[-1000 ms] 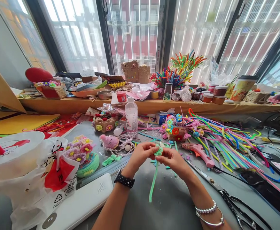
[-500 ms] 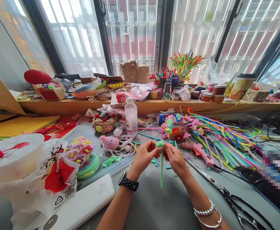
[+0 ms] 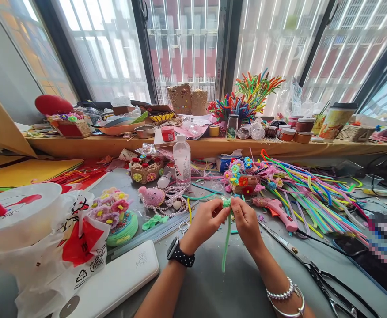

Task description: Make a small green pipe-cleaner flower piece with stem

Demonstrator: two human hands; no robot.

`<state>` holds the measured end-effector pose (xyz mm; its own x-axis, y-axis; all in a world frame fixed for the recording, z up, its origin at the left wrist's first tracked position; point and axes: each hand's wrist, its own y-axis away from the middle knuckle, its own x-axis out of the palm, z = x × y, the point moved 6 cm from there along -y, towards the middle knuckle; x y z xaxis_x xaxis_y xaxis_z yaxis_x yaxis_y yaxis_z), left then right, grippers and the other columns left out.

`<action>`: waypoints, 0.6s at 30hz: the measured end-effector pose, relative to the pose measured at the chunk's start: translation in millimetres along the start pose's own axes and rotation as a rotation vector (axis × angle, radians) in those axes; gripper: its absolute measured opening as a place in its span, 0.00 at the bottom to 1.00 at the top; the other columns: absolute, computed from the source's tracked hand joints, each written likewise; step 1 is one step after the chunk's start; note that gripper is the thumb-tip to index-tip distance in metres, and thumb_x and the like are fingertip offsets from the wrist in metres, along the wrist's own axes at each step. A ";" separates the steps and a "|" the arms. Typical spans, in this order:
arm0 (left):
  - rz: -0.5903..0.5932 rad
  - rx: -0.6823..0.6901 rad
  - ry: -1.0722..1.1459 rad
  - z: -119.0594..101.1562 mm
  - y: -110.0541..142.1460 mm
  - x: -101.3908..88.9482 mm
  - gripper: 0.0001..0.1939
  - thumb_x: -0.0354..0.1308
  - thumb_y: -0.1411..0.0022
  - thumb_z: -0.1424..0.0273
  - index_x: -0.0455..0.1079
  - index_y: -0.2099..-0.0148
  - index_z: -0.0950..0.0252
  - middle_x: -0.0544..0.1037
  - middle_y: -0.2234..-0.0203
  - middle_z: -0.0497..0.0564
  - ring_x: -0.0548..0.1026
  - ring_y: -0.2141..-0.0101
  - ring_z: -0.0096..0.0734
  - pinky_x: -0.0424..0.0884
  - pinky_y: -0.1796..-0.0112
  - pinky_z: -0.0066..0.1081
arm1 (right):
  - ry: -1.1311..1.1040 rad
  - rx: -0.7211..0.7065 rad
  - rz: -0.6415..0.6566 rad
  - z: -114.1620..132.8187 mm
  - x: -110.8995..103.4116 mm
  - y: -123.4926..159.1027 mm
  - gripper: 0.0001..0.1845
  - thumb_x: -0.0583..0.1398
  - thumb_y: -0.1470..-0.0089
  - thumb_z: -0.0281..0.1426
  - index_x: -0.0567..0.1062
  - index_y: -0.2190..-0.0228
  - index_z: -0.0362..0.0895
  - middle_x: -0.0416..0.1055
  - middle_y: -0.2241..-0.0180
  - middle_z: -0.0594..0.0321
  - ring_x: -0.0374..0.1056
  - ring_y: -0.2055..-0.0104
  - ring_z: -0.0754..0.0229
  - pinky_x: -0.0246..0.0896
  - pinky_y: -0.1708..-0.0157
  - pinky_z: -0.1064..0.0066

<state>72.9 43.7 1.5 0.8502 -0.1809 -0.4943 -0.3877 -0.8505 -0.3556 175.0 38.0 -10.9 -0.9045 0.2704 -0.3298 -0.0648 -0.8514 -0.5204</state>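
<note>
Both hands meet above the grey table [image 3: 213,287], pinching a light green pipe cleaner [image 3: 225,240]. Its top end is curled into a small knot between my fingertips, and its long tail hangs straight down toward the table. My left hand [image 3: 205,223], with a black watch on the wrist, grips the knot from the left. My right hand [image 3: 244,221], with bracelets on the wrist, grips it from the right.
A pink glue gun [image 3: 275,210] and a heap of coloured pipe cleaners [image 3: 313,194] lie to the right, scissors [image 3: 316,269] nearer me. A water bottle [image 3: 181,161], small flower baskets [image 3: 145,170], a white power bank [image 3: 114,282] and a bagged cup [image 3: 31,229] sit to the left.
Both hands have shifted a little to the right and away from me. The hanging tail has swung from a leftward slant to nearly vertical, and the curled top looks smaller and tighter.
</note>
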 end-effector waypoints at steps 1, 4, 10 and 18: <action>0.009 0.019 -0.016 -2.4 0.2 0.1 0.15 0.45 0.44 0.64 0.56 0.79 0.66 0.60 0.84 0.45 0.57 0.80 0.23 0.52 0.78 0.25 | -0.007 0.001 0.013 -0.4 0.8 -0.1 0.20 0.44 0.46 0.39 0.55 0.83 0.41 0.50 0.84 0.68 0.48 0.80 0.69 0.43 0.80 0.77; -0.011 0.074 -0.056 -10.5 0.7 -2.3 0.14 0.45 0.44 0.65 0.56 0.79 0.66 0.59 0.83 0.45 0.57 0.79 0.24 0.52 0.77 0.26 | -0.050 0.031 0.020 -2.2 1.0 -0.3 0.20 0.45 0.47 0.40 0.55 0.83 0.41 0.49 0.84 0.68 0.47 0.80 0.70 0.43 0.80 0.77; -0.080 0.091 -0.063 -16.2 1.9 -2.7 0.12 0.45 0.43 0.66 0.58 0.77 0.65 0.61 0.81 0.47 0.59 0.77 0.25 0.55 0.74 0.26 | -0.059 0.068 -0.079 -1.9 -3.1 2.1 0.19 0.46 0.47 0.39 0.57 0.83 0.41 0.50 0.84 0.68 0.46 0.80 0.70 0.44 0.81 0.78; -0.066 0.097 -0.197 -8.2 2.6 -5.5 0.11 0.43 0.42 0.67 0.58 0.75 0.65 0.62 0.81 0.47 0.59 0.77 0.26 0.53 0.75 0.25 | 0.079 -0.057 0.064 5.5 -1.6 -0.4 0.16 0.46 0.46 0.37 0.60 0.80 0.41 0.55 0.82 0.67 0.51 0.79 0.69 0.45 0.78 0.77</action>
<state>70.1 38.5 9.9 0.7923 -0.0185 -0.6099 -0.3745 -0.8039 -0.4621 174.1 35.4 -5.9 -0.8698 0.2527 -0.4238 0.0185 -0.8416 -0.5398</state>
